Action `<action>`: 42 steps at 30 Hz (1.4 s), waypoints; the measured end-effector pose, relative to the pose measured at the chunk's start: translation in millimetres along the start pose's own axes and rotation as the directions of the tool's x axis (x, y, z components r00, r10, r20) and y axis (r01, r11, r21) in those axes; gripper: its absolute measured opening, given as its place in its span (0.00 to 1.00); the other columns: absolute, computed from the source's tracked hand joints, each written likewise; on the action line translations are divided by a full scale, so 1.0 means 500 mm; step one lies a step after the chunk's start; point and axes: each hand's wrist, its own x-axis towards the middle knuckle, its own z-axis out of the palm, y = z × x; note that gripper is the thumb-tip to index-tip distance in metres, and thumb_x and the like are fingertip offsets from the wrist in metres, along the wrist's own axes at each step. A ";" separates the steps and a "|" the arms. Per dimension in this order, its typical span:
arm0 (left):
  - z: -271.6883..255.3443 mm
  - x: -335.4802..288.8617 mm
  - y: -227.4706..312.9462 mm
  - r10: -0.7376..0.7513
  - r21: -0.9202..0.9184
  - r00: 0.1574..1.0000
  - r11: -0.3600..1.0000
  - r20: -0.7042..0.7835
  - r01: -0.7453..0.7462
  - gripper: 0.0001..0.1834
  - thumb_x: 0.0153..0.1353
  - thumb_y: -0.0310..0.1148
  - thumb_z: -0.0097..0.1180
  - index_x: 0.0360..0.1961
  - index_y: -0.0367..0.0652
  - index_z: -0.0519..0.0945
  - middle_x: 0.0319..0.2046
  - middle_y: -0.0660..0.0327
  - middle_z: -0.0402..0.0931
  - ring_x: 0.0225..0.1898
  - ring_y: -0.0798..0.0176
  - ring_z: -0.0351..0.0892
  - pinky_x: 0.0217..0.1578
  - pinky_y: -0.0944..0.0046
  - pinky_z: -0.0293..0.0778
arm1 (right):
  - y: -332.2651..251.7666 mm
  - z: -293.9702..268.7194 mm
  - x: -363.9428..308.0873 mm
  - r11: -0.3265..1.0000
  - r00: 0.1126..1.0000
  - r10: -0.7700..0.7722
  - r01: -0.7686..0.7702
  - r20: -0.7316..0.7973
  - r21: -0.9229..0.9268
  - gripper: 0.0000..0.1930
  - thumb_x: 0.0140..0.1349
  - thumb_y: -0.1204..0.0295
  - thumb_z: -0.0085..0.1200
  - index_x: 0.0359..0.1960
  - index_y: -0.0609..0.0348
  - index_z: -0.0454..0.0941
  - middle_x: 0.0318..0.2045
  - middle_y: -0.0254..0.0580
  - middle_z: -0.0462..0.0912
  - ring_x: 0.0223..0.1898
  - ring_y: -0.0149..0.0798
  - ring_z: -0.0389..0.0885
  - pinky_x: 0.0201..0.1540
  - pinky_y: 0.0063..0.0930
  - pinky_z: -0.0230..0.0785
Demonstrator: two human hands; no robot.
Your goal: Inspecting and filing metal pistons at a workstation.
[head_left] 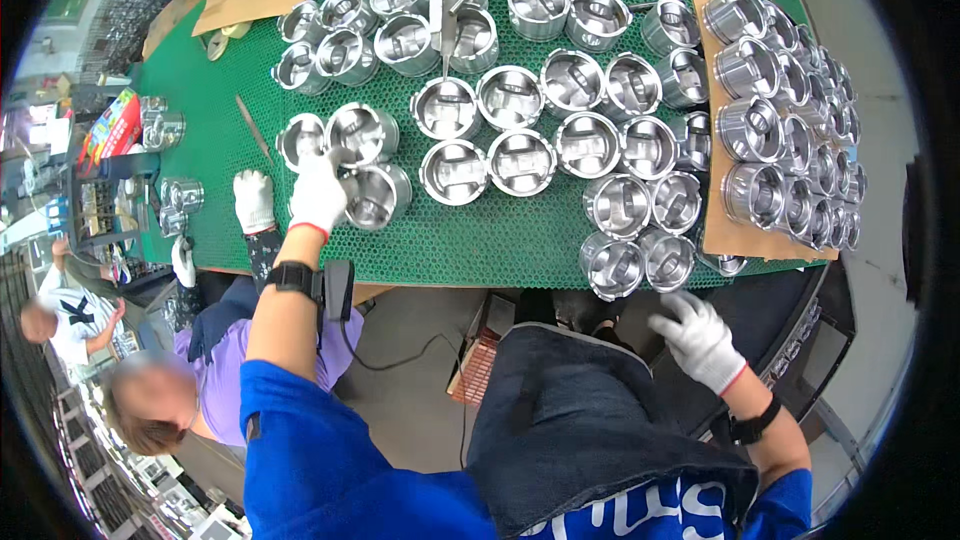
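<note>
My left hand (318, 197), in a white glove, reaches into a small group of silver metal pistons. Its fingers curl over one piston that the glove mostly covers. Around it stand a piston (303, 143) on the far side, a larger-looking one (361, 133) and another piston (376, 196) to the right. My right hand (700, 342), gloved too, hovers off the table's near edge with its fingers apart and holds nothing. Nearest to it are a piston (667, 262) and its neighbour (612, 266) on the green mat (470, 240).
Several rows of pistons (521, 162) fill the mat's middle. Stacked pistons (752, 196) stand on cardboard (722, 225) at the right. A metal tool (452, 15) lies across pistons at the back. A co-worker's gloved hand (254, 202) rests at the left, near a thin blade-like strip (252, 126).
</note>
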 end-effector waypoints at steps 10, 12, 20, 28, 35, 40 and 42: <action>-0.091 0.021 0.266 0.339 0.213 0.940 0.917 0.024 -0.336 0.20 0.52 0.28 0.57 0.49 0.42 0.75 0.52 0.44 0.71 0.49 0.38 0.75 0.50 0.49 0.72 | -0.001 0.128 -0.209 0.778 0.836 0.506 -0.549 0.211 0.306 0.19 0.55 0.69 0.57 0.50 0.41 0.77 0.55 0.43 0.74 0.54 0.50 0.76 0.55 0.41 0.71; -0.141 -0.051 0.439 0.585 0.012 0.796 0.805 0.156 -0.593 0.15 0.54 0.23 0.54 0.44 0.42 0.77 0.44 0.50 0.76 0.44 0.43 0.77 0.46 0.52 0.72 | 0.002 0.180 -0.253 0.734 0.812 0.540 -0.582 0.219 0.349 0.18 0.59 0.65 0.54 0.52 0.40 0.75 0.53 0.45 0.75 0.52 0.50 0.77 0.53 0.41 0.72; -0.224 -0.476 1.075 0.859 -0.392 -0.265 -0.083 0.437 -0.916 0.05 0.44 0.35 0.55 0.22 0.48 0.78 0.30 0.63 0.77 0.32 0.63 0.81 0.28 0.65 0.80 | -0.019 0.401 -0.429 0.377 0.633 0.715 -0.707 0.298 0.598 0.20 0.61 0.64 0.50 0.56 0.45 0.74 0.52 0.46 0.77 0.54 0.50 0.76 0.56 0.39 0.70; -0.158 -0.858 1.377 0.686 -0.543 -0.539 -0.243 0.490 -0.804 0.08 0.51 0.32 0.55 0.25 0.36 0.79 0.21 0.59 0.72 0.26 0.62 0.75 0.15 0.67 0.74 | -0.071 0.648 -0.693 -0.047 0.230 0.925 -0.719 0.301 0.693 0.25 0.58 0.65 0.54 0.59 0.42 0.71 0.61 0.46 0.68 0.58 0.52 0.72 0.59 0.42 0.68; 0.156 -1.077 1.514 0.364 -0.758 -0.922 -0.563 0.131 -0.330 0.10 0.59 0.38 0.51 0.36 0.45 0.77 0.32 0.58 0.74 0.35 0.57 0.76 0.36 0.58 0.71 | -0.104 0.872 -0.833 -0.532 -0.146 0.824 -0.530 0.547 0.660 0.34 0.59 0.60 0.55 0.68 0.51 0.59 0.65 0.56 0.63 0.64 0.55 0.65 0.62 0.41 0.65; 0.323 -0.979 1.587 0.229 -0.379 -0.697 -0.703 0.680 -0.601 0.14 0.52 0.31 0.53 0.42 0.47 0.78 0.35 0.57 0.75 0.38 0.53 0.79 0.38 0.56 0.75 | -0.165 0.900 -0.868 -0.610 0.045 0.723 -0.427 0.690 0.668 0.31 0.60 0.60 0.52 0.65 0.54 0.63 0.61 0.55 0.70 0.59 0.52 0.73 0.60 0.41 0.66; 0.315 -0.948 1.631 0.020 -0.300 -0.395 -0.614 0.919 -0.730 0.16 0.55 0.32 0.56 0.47 0.50 0.78 0.38 0.57 0.76 0.41 0.50 0.79 0.42 0.52 0.76 | -0.177 0.924 -0.873 -0.558 0.062 0.775 -0.399 0.629 0.728 0.30 0.60 0.61 0.52 0.65 0.53 0.63 0.61 0.56 0.70 0.57 0.54 0.74 0.58 0.42 0.68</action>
